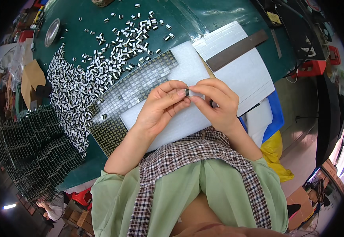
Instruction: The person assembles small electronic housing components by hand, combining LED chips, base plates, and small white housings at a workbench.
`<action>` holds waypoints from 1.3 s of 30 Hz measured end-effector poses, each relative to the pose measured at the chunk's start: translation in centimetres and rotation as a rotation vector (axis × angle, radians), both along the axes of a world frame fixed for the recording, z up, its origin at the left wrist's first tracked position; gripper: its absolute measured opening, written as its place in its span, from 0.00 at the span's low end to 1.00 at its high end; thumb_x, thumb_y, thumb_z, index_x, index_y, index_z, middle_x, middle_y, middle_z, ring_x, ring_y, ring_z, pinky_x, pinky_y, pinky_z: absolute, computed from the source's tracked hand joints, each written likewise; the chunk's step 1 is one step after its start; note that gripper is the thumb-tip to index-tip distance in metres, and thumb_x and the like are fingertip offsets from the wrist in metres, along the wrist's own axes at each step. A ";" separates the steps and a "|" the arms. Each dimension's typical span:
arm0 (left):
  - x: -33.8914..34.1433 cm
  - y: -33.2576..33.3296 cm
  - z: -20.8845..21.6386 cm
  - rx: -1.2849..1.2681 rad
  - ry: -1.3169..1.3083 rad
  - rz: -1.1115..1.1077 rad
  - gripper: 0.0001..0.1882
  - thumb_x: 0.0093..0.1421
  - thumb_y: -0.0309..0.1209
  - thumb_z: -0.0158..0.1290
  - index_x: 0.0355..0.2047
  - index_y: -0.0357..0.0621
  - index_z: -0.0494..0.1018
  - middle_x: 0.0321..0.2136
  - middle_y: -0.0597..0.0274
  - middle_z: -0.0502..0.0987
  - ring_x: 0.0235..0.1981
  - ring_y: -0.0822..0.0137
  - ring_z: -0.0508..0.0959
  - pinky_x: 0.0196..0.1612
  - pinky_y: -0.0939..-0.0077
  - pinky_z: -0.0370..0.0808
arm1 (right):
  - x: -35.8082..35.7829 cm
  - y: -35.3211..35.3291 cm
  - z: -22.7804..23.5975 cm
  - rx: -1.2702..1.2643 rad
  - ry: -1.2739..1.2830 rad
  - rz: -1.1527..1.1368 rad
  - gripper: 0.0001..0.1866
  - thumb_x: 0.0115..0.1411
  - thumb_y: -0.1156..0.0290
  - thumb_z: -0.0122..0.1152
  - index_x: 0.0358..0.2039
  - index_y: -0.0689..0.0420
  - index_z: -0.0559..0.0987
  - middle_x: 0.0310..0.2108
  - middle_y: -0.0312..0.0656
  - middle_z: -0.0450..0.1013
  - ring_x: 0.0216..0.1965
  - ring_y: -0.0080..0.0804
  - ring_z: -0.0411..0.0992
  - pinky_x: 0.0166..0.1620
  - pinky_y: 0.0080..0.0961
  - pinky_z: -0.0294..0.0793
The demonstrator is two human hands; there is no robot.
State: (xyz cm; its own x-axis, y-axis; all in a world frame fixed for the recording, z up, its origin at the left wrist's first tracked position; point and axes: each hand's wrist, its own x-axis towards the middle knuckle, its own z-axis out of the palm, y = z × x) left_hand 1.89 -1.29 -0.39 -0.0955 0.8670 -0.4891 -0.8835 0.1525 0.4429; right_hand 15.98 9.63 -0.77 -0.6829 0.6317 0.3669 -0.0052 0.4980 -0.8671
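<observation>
Desk (235, 12): A broad green desk, glossy along its far side, carries the work.
Person: The wearer, in a light green shirt (172, 189) and a checked apron (172, 160), sits or stands (the view does not settle which) close against the near edge.
Pile (77, 91): Hundreds of little black-and-white pieces lie heaped at left, thinning to scattered strays toward the far side.
Boards (37, 146): Green circuit boards stand packed in rows at the left end.
White pad (188, 59): A soft-looking white pad lies beneath the hands.
White sheet (251, 71): Just beside the pad, at right, rests a second pale layer.
Grid panel (128, 98): A panel of tiny squares, pale through the middle, runs between the pile and the pad.
Left hand (160, 106): Raised over the pad, its grip is pinched narrow on a small part.
Right hand (219, 102): It meets the left, thumb and forefinger closed narrowly on that same part.
Bar (237, 50): A flat, dark brown bar crosses the white sheet.
Dish (52, 32): A round, silvery dish sits at far left.
Small part (187, 93): Dark and ridged, it is held between both hands' fingertips, above the pad.
</observation>
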 end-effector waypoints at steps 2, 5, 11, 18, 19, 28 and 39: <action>0.1 0.0 0.0 -0.006 0.029 0.013 0.09 0.58 0.24 0.53 0.40 0.38 0.71 0.32 0.62 0.77 0.34 0.72 0.78 0.42 0.79 0.77 | 0.0 0.0 0.1 0.012 -0.022 0.008 0.13 0.45 0.78 0.67 0.34 0.55 0.80 0.31 0.35 0.73 0.18 0.19 0.66 0.19 0.16 0.65; 0.3 -0.1 -0.3 0.005 0.169 0.036 0.09 0.57 0.24 0.54 0.38 0.36 0.72 0.32 0.61 0.77 0.33 0.72 0.78 0.41 0.80 0.76 | 0.0 0.1 -0.1 0.147 -0.015 0.004 0.13 0.45 0.78 0.66 0.34 0.56 0.80 0.30 0.37 0.73 0.20 0.24 0.70 0.21 0.19 0.69; 1.1 0.2 1.8 -0.147 0.860 0.014 0.08 0.54 0.21 0.55 0.35 0.31 0.74 0.30 0.59 0.77 0.33 0.73 0.78 0.39 0.83 0.76 | -0.1 0.0 -0.4 0.314 -0.063 0.026 0.12 0.45 0.77 0.66 0.33 0.57 0.78 0.29 0.38 0.72 0.23 0.29 0.72 0.24 0.22 0.72; 0.5 -0.6 1.7 -0.137 1.103 -0.066 0.08 0.52 0.19 0.53 0.33 0.31 0.75 0.29 0.61 0.77 0.32 0.73 0.78 0.39 0.84 0.75 | 0.2 -0.4 0.0 0.121 -0.107 0.096 0.11 0.45 0.77 0.66 0.33 0.58 0.78 0.29 0.39 0.73 0.21 0.25 0.70 0.23 0.19 0.69; -0.6 -0.5 1.8 -0.119 1.002 -0.069 0.08 0.52 0.20 0.52 0.33 0.31 0.75 0.28 0.60 0.77 0.32 0.74 0.77 0.38 0.82 0.75 | 0.4 -0.2 0.1 -0.100 -0.133 0.112 0.11 0.46 0.77 0.66 0.33 0.59 0.79 0.30 0.38 0.73 0.20 0.22 0.67 0.23 0.17 0.66; -1.6 1.7 -0.6 -0.068 2.343 -0.214 0.12 0.43 0.22 0.53 0.31 0.36 0.72 0.31 0.58 0.70 0.35 0.58 0.72 0.35 0.73 0.74 | 0.2 0.3 -0.3 -0.451 -0.143 0.027 0.10 0.48 0.74 0.66 0.33 0.61 0.79 0.31 0.37 0.75 0.17 0.14 0.59 0.22 0.13 0.57; -0.4 3.1 -1.3 -0.088 2.880 -0.334 0.05 0.37 0.25 0.52 0.17 0.39 0.68 0.20 0.63 0.66 0.23 0.70 0.70 0.19 0.85 0.70 | 0.2 0.1 -0.1 -0.226 -0.154 -0.084 0.09 0.47 0.76 0.67 0.31 0.59 0.79 0.31 0.37 0.75 0.17 0.18 0.62 0.22 0.14 0.62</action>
State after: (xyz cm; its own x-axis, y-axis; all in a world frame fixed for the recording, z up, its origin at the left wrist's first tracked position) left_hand 1.53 1.82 -1.73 -0.0542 0.9577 0.2826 0.9594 0.1284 -0.2511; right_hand 16.17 9.78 -0.83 -0.6614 0.7425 0.1059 0.1685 0.2847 -0.9437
